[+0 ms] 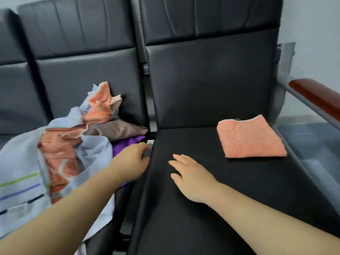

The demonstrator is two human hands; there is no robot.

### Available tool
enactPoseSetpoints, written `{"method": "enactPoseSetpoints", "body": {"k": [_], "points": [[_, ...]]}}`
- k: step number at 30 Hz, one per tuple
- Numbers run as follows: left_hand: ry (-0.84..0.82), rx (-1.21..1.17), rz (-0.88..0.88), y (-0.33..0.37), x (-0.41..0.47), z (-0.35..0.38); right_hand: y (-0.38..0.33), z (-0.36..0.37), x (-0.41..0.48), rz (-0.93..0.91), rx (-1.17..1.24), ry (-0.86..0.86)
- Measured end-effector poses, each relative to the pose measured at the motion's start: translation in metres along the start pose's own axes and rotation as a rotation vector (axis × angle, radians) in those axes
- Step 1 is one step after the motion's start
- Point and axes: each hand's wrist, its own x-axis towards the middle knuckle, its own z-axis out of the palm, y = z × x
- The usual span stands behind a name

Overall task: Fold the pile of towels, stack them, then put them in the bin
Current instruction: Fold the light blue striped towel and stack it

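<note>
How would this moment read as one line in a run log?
left hand: at towel pile, grip unclear | right hand: open, over seat | orange towel: folded, lying on seat

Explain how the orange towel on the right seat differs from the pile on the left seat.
The orange towel is folded flat and square; the pile is crumpled. The orange towel is one colour; the pile mixes pale blue, orange, brown and purple. The left hand reaches the pile; no hand touches the orange towel. Both lie on black seats.
</note>
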Motion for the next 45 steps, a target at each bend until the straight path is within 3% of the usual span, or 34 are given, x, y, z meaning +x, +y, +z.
{"method": "enactPoseSetpoints", "body": {"k": [8, 11, 14, 17, 21, 25, 27, 29, 32, 35, 41, 45], "points": [[0.353, 0.153, -0.244, -0.122, -0.018, -0.1, -0.141, 0.021, 0.13, -0.071, 0.201, 0.055], [0.464, 0.204, -0.432, -0.163, -0.023, -0.112, -0.182, 0.024, 0.168, -0.068, 0.274, 0.097], [0.482, 0.254, -0.619, -0.193, -0.031, -0.114, -0.217, 0.026, 0.195, -0.109, 0.31, 0.113], [0.412, 0.105, -0.755, -0.214, -0.034, -0.12, -0.245, 0.035, 0.211, -0.133, 0.36, 0.062], [0.505, -0.012, -0.713, -0.229, -0.036, -0.133, -0.26, 0.05, 0.214, -0.125, 0.359, -0.041], [0.659, -0.031, -0.582, -0.209, -0.046, -0.153, -0.261, 0.039, 0.197, -0.074, 0.575, -0.005], [0.735, -0.199, -0.504, -0.194, -0.05, -0.162, -0.257, 0.022, 0.183, -0.057, 0.721, -0.022], [0.766, -0.516, -0.436, -0.178, -0.054, -0.168, -0.25, 0.007, 0.168, -0.061, 0.876, -0.145], [0.657, -1.037, -0.333, -0.146, -0.061, -0.169, -0.241, -0.01, 0.142, -0.099, 0.881, -0.329], [0.552, -1.246, -0.267, -0.113, -0.065, -0.166, -0.235, -0.014, 0.121, -0.125, 0.717, -0.256], [0.401, -1.471, -0.181, -0.079, -0.076, -0.165, -0.205, -0.053, 0.081, -0.117, 0.701, -0.168], [0.338, -1.391, -0.348, -0.074, -0.081, -0.157, -0.181, -0.1, 0.058, -0.066, 0.962, -0.019]]}}
